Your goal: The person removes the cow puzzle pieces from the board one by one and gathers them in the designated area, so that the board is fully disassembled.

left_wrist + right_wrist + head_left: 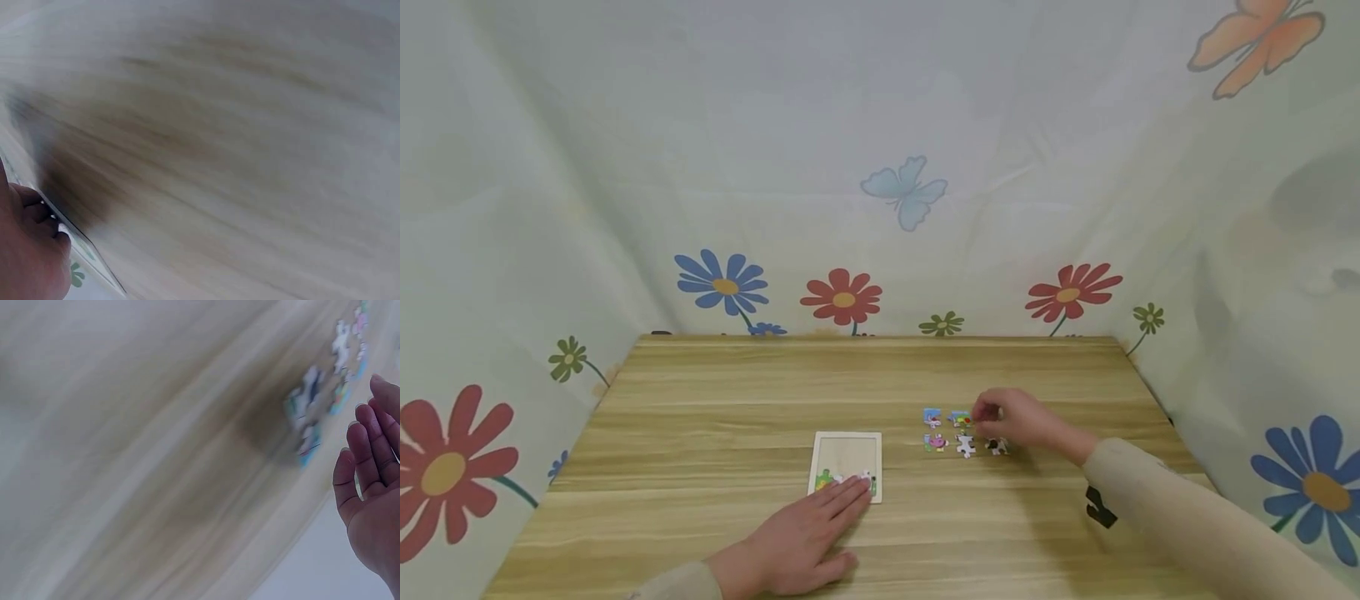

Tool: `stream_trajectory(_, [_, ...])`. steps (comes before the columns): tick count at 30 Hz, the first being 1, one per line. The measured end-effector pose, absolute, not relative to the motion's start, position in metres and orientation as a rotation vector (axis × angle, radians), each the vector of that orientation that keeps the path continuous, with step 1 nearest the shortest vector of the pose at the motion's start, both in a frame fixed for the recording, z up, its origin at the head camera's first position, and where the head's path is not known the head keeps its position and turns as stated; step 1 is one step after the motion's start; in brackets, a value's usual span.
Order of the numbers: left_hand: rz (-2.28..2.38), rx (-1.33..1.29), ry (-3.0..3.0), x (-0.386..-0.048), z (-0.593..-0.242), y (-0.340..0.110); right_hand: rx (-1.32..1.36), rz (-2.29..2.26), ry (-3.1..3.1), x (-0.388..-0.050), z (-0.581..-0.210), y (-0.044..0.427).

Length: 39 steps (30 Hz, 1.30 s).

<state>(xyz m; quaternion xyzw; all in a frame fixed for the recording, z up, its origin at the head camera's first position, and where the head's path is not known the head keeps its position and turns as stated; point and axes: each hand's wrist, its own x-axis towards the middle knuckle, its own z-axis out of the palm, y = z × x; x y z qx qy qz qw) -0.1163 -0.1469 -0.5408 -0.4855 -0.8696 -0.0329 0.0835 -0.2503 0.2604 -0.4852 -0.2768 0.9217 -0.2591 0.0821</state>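
My left hand lies with its fingers stretched across the lower part of a pale wooden puzzle tray. Beside its fingertips, a green and yellow puzzle piece sits in the tray's bottom left corner; other pieces there are partly covered by the fingers. My right hand hovers over the right end of two rows of loose puzzle pieces, its fingers loosely bent and no piece between them. In the right wrist view a blue-edged piece lies on the table just off those fingertips.
The loose group includes a white piece, a pink and green piece, a dark and white piece and a blue piece. All lie on a wood-grain table. A flowered cloth hangs behind and beside it.
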Motion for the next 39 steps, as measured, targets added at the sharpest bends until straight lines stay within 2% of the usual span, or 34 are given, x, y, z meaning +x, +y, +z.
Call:
stream_trajectory(9, [-0.2, -1.263, -2.541, -0.104, -0.547, -0.128, -1.077, -0.826, 2.678, -0.256, -0.474, 0.207])
stream_trajectory(16, [-0.184, -1.161, -2.637, -0.095, -0.539, -0.112, -1.129, -0.84, 2.599, -0.257, -0.481, 0.158])
stream_trajectory(27, [-0.221, -1.124, -2.716, -0.097, -0.551, -0.114, -1.194, -0.743, 2.515, -0.258, -0.483, 0.093])
stream_trajectory(39, [-0.188, -1.101, -2.715, -0.093, -0.545, -0.11, -1.255, -0.612, 2.372, -0.253, -0.491, 0.05])
